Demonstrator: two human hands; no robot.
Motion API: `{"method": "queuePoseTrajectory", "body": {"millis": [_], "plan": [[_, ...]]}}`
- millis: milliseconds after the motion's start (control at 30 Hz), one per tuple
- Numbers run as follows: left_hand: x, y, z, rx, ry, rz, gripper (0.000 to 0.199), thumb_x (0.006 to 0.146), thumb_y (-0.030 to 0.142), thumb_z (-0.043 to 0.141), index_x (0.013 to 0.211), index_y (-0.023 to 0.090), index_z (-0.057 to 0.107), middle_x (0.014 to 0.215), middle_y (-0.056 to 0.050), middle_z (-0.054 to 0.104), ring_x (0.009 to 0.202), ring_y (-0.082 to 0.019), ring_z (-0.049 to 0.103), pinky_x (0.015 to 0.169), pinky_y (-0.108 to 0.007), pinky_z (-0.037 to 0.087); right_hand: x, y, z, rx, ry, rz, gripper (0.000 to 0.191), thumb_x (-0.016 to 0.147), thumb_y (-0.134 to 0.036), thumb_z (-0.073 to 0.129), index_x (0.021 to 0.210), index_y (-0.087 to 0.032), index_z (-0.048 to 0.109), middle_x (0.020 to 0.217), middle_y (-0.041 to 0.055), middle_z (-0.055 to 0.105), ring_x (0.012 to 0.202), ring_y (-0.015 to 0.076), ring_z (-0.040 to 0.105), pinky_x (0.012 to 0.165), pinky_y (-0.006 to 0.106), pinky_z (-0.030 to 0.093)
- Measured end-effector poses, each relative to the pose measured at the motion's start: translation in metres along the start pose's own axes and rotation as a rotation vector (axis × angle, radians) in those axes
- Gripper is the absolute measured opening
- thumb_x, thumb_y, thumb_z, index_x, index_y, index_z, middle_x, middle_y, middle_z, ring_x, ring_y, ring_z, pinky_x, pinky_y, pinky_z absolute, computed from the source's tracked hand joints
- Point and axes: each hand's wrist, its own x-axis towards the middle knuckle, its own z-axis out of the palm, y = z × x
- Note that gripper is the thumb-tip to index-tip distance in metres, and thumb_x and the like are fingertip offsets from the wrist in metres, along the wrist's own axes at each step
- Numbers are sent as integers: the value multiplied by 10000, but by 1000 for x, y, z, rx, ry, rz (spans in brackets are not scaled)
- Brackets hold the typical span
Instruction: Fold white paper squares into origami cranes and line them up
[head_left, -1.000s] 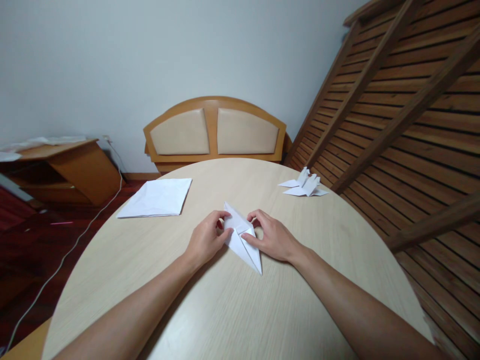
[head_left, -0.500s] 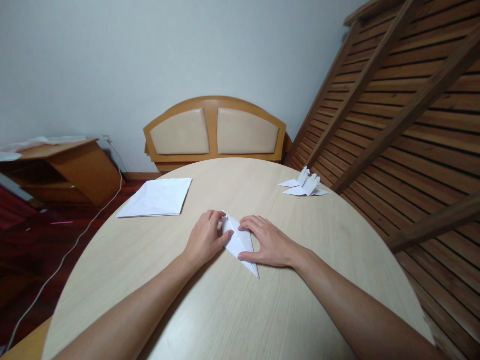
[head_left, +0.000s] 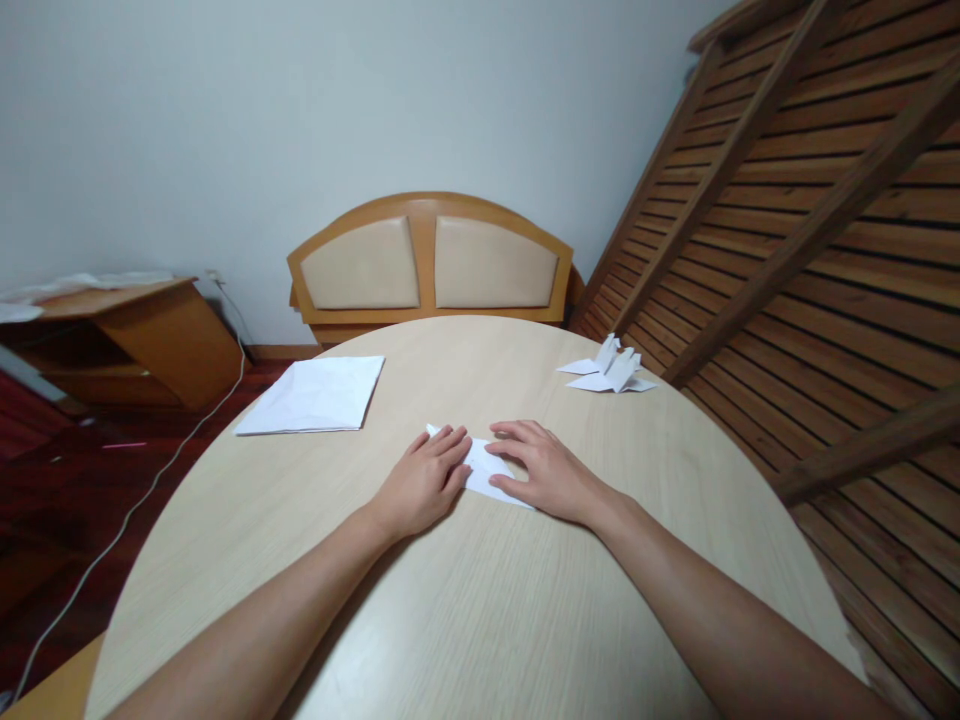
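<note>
A folded piece of white paper point(head_left: 484, 467), long and pointed at its ends, lies on the round table between my hands. My left hand point(head_left: 425, 475) rests flat over its left part, fingers stretched out, hiding much of that end. At the right end, my right hand point(head_left: 541, 468) curves around the paper with thumb and fingers apart. Its thumb touches or hovers just over the lower right point; I cannot tell which.
On the table's left lies a stack of white paper point(head_left: 313, 396). Folded paper birds point(head_left: 613, 370) stand at the back right. Behind the pale round table point(head_left: 480, 620) is a padded headboard point(head_left: 427, 255); wooden slats point(head_left: 810, 250) lean at the right.
The folded paper has turned to lie more sideways. My left hand has flattened onto it from a pinching hold, and my right hand has shifted slightly right, its fingers loosened.
</note>
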Motion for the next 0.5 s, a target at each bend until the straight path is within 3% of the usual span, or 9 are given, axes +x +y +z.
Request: {"method": "queuePoseTrajectory", "body": {"millis": [100,200,333,500], "plan": [[-1,1,-1,72,-45,-70,513,1045,402,366,1512,197,421,1599,-89,368,1491,-337,299,1190,-563,280,1,-1,1,-5,11,-30,351,931,-347,653,1261,-228,671,1340,108,634,1245,265,554,1062,466,441],[-2,2,0,115,-56,-101,546,1046,442,341,1535,204,386,1620,-78,324,1503,-347,262,1196,-555,264,1,-4,4,12,-53,-73,452,945,-416,629,1353,-223,614,1412,114,600,1326,285,514,1098,487,418],[-3,-1,2,148,-53,-111,530,1053,410,310,1539,208,378,1623,-88,321,1505,-338,261,1191,-547,270,-1,-2,4,14,-135,-77,482,983,-441,562,1411,-220,571,1476,110,549,1402,297,456,1148,503,373],[-4,-8,3,177,17,-145,513,1042,401,337,1514,215,414,1594,-137,370,1474,-402,306,1131,-615,319,-1,0,-1,-3,-149,-66,395,1006,-367,534,1370,-237,616,1471,100,554,1398,292,467,1142,505,386]]}}
